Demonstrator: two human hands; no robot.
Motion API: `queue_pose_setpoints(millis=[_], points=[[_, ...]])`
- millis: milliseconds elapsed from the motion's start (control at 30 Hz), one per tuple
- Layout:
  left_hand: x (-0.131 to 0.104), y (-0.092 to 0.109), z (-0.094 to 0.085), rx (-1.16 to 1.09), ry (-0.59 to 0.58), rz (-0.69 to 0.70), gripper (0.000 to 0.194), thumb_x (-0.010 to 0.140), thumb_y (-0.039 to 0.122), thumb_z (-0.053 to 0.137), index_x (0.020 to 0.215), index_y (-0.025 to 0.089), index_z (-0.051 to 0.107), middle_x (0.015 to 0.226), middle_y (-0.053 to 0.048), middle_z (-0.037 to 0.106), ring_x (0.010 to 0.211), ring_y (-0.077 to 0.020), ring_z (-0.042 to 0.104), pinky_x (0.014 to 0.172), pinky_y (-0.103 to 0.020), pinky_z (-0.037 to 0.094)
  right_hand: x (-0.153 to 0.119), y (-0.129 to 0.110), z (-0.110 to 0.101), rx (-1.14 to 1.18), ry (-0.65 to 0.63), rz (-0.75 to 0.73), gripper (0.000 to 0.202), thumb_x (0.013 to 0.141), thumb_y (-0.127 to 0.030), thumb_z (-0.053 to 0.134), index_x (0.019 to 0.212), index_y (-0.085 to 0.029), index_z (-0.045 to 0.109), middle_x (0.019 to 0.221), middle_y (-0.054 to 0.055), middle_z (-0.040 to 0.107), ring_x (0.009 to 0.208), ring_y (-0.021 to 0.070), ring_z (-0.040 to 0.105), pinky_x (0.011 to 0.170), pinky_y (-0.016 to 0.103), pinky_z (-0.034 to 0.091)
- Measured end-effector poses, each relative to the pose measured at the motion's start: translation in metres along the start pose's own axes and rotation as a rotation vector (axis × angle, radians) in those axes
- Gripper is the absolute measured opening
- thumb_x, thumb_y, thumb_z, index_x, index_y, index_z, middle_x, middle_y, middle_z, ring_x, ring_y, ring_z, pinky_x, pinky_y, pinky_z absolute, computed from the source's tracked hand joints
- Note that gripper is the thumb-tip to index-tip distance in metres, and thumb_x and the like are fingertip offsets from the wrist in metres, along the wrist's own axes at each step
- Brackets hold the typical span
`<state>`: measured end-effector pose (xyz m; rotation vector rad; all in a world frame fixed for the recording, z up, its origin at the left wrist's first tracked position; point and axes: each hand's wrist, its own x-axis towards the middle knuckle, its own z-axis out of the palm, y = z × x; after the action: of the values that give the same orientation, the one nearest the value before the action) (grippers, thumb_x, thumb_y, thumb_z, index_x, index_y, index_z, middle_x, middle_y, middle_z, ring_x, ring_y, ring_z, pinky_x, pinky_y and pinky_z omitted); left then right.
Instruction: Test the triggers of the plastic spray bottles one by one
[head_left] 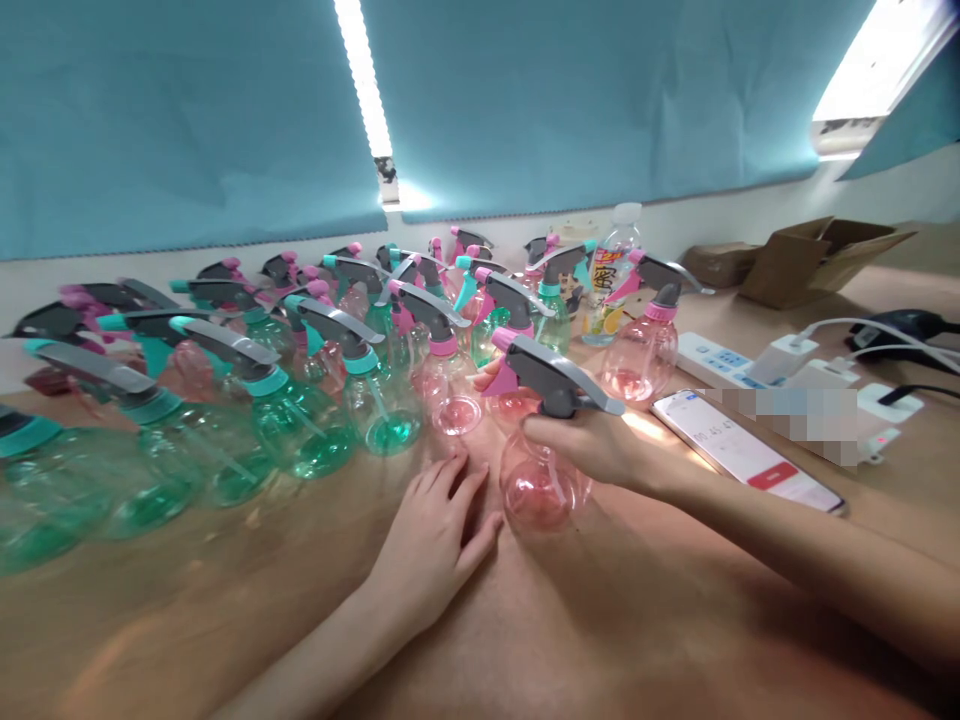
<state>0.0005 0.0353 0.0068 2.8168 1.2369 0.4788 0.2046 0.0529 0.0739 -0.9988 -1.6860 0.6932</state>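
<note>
The pink spray bottle (540, 490) is in the right hand (592, 440), which closes around its neck, thumb on the near side and fingers reaching past the far side. Its long axis runs roughly upright, with the trigger head (544, 375) on top and the nozzle aimed ahead and to the left; whether the base touches the table (262, 630) I cannot tell. The body lies just to the right of the left hand (427, 540), whose thumb side faces it across a small gap, but the right hand is the nearer one, being already on it. The left hand is palm down on the table, fingers loosely spread, pinching nothing. Just ahead of its fingertips stands a second pink bottle (454, 400), and a row of green-based spray bottles (386, 420) runs off to its left, with more spray bottles packed behind. Beyond the right hand are another pink sprayer (637, 350) and a labelled drink bottle (611, 270); to its right lie a smartphone (750, 450) and a power strip (716, 360), with an open cardboard box (795, 265) farther off
</note>
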Motion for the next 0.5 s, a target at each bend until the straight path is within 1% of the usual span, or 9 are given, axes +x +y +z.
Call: queue_pose_setpoints(millis=[100,233,367,500], points=[[-0.0001,0.0001,0.0000,0.003,-0.007,0.001,0.039,0.096,0.038,0.048,0.124,0.013,0.059,0.135,-0.019,0.055,0.124,-0.0349,0.050,0.101,-0.054,0.042,-0.0003,-0.0001,0.0003,0.019,-0.002,0.029,0.019,0.063,-0.009,0.050,0.066,-0.024,0.040,0.060,-0.005,0.036,0.058,0.0135,0.042,0.053,0.029,0.036],[0.0002,0.0004,0.0005,0.012,-0.017,-0.003,0.038,0.096,0.037,0.049,0.123,0.012,0.059,0.135,-0.019,0.055,0.124,-0.0355,0.050,0.101,-0.056,0.041,-0.0014,-0.0003,0.0017,0.005,0.016,0.040,0.017,0.064,-0.010,0.050,0.067,-0.024,0.041,0.062,-0.004,0.042,0.062,0.0155,0.049,0.060,0.031,0.043],[0.0001,0.0005,0.0008,0.027,-0.017,-0.003,0.038,0.096,0.038,0.049,0.123,0.013,0.059,0.135,-0.019,0.055,0.124,-0.0356,0.050,0.101,-0.055,0.042,-0.0027,0.0006,0.0031,-0.022,0.052,0.055,0.014,0.064,-0.013,0.050,0.064,-0.023,0.041,0.061,-0.003,0.047,0.066,0.0180,0.053,0.062,0.033,0.044],[0.0001,0.0003,0.0013,0.026,-0.010,0.004,0.039,0.096,0.038,0.049,0.123,0.012,0.059,0.135,-0.019,0.055,0.124,-0.0357,0.050,0.101,-0.055,0.042,-0.0024,-0.0010,0.0032,-0.022,0.041,0.058,0.015,0.063,-0.013,0.049,0.065,-0.024,0.038,0.059,-0.004,0.043,0.062,0.0160,0.051,0.059,0.031,0.042]])
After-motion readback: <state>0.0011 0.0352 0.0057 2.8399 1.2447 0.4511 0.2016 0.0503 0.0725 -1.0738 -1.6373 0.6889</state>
